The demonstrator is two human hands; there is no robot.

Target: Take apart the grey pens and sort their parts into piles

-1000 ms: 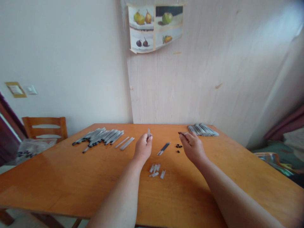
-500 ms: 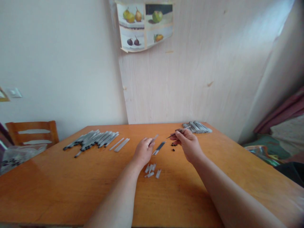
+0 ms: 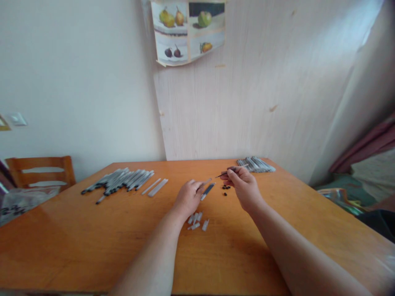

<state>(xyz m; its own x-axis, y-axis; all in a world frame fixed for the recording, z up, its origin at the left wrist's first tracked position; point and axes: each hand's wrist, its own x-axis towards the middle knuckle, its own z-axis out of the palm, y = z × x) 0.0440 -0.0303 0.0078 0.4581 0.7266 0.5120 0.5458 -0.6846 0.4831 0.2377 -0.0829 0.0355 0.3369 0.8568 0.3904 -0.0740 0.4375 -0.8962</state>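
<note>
My left hand (image 3: 187,198) rests low over the orange wooden table (image 3: 92,238) with its fingers pinched on a clear pen barrel (image 3: 206,181) that points right. My right hand (image 3: 243,185) is closed on a thin dark pen refill (image 3: 230,171), its tip aimed left toward the barrel. A dark pen part (image 3: 207,190) lies on the table between the hands. A few small black caps (image 3: 226,188) sit just below the right hand. Several short clear pieces (image 3: 196,221) lie beside my left wrist.
A row of grey pens (image 3: 119,181) and two clear barrels (image 3: 155,187) lie at the table's left. Another bundle of pens (image 3: 255,164) sits at the far right corner. A wooden chair (image 3: 40,169) and a plastic bag (image 3: 18,201) stand to the left.
My left hand lowered from upright to near the table and tipped the barrel sideways toward the right hand. The right hand shifted slightly left with the refill. The view panned right.
</note>
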